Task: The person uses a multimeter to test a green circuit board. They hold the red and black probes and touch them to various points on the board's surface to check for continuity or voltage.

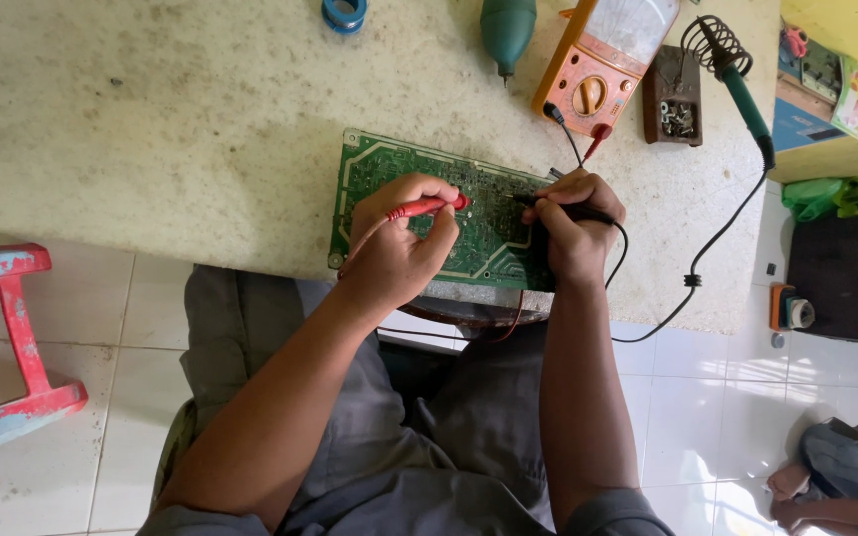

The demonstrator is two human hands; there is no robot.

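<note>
Head view: the green printed circuit board [429,213] lies at the near edge of the speckled worktable [151,119]. The left hand [399,243] pinches the red probe [427,206], the right hand [573,223] grips the black probe [560,206]; both tips rest on the board. Probing appears under way, with the orange analogue multimeter [607,60] connected.

The multimeter [607,60] runs off the top edge, its dial unreadable

My left hand [399,243] grips a glossy red plastic probe [429,206], my right hand [573,223] a matt black one [573,209], over a green lacquered circuit board [493,233]. I see the worktop [151,119] as rough, speckled stone; the meter [602,60] wears an orange plastic case; floor tiles [717,397] shine.
</note>
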